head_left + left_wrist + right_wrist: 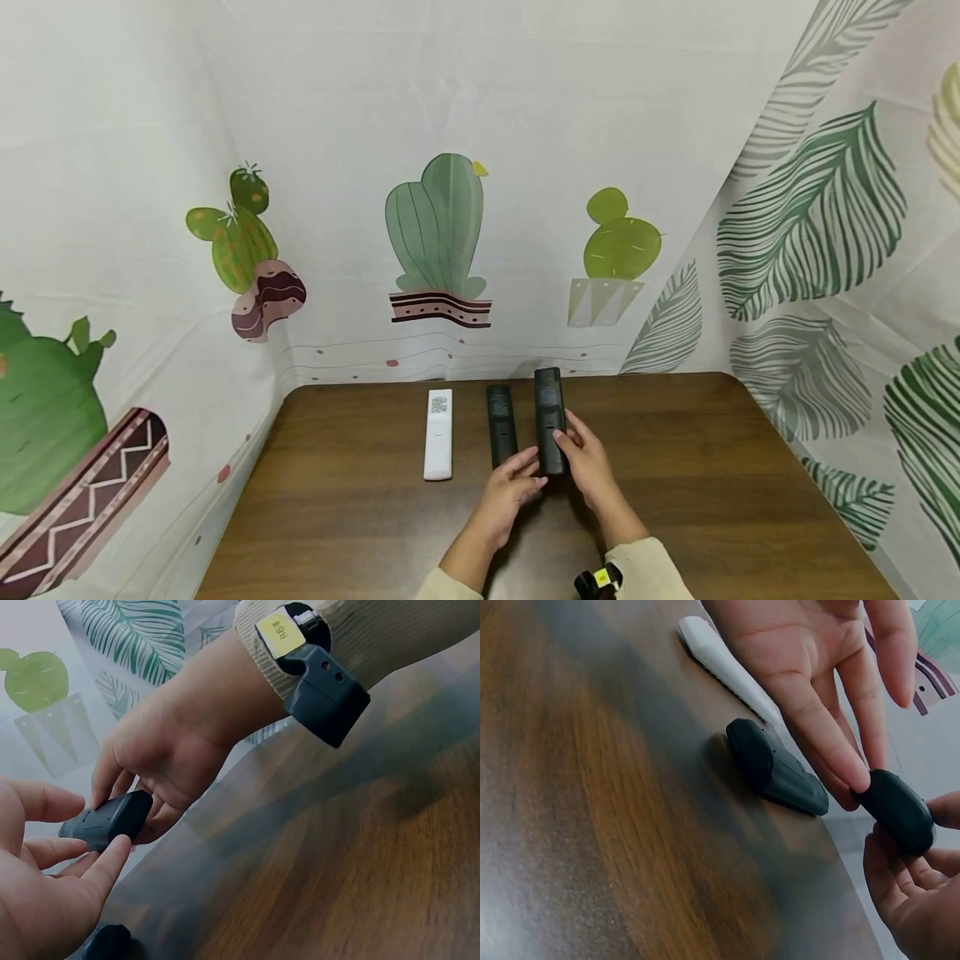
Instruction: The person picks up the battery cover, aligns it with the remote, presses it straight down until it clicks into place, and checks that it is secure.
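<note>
My right hand (588, 467) grips a black remote control (550, 412) by its lower right side, thumb on the face with the battery cover. The remote is lifted off the table, as the right wrist view shows. From the left, my left hand (506, 496) reaches in with fingers extended, and a fingertip (857, 776) touches the remote's near end. Beside it a second black remote (501, 421) lies on the table, its lower end partly behind the left hand. Farther left lies a white remote (438, 433) with a printed label near its top.
The brown wooden table (337, 517) carries the two lying remotes side by side. Behind it hangs a white cloth (525, 100) printed with cacti, and leaf-patterned cloth (817, 225) covers the right side. A black wrist device (328, 697) sits at my right sleeve.
</note>
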Motion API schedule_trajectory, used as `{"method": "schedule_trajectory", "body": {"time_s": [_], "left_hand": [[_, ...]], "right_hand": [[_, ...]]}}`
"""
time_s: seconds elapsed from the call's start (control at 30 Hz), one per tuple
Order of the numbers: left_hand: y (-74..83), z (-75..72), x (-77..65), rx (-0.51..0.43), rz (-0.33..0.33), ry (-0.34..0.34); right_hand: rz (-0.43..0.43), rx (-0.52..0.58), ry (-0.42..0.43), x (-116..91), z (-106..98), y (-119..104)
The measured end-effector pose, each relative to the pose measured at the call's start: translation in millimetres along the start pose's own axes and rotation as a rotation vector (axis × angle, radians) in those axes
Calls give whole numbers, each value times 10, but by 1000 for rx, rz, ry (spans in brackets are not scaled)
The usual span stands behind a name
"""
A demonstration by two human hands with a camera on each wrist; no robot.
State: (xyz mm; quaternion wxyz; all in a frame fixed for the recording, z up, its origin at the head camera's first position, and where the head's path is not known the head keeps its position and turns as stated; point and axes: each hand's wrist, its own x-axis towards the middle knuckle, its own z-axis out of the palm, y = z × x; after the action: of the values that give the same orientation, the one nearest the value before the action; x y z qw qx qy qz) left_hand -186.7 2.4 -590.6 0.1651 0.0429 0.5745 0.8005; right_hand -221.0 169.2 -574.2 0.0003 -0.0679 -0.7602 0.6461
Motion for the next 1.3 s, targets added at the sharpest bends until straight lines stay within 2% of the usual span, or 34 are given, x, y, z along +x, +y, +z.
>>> {"method": "schedule_trajectory", "body": {"time_s": [0.27, 0.7, 1.13, 1.3], "left_hand": [[-7, 38, 18, 12, -9, -30], [-52, 60, 42, 46, -25, -57], [-156, 133, 63, 29, -59, -52], [-182, 137, 57, 50, -67, -58]], "right_hand": [[30, 23, 12, 37, -31, 28], [43, -19, 30, 58, -51, 95], [53, -33, 36, 116, -89, 180], [54, -53, 40, 138, -94, 223]]}}
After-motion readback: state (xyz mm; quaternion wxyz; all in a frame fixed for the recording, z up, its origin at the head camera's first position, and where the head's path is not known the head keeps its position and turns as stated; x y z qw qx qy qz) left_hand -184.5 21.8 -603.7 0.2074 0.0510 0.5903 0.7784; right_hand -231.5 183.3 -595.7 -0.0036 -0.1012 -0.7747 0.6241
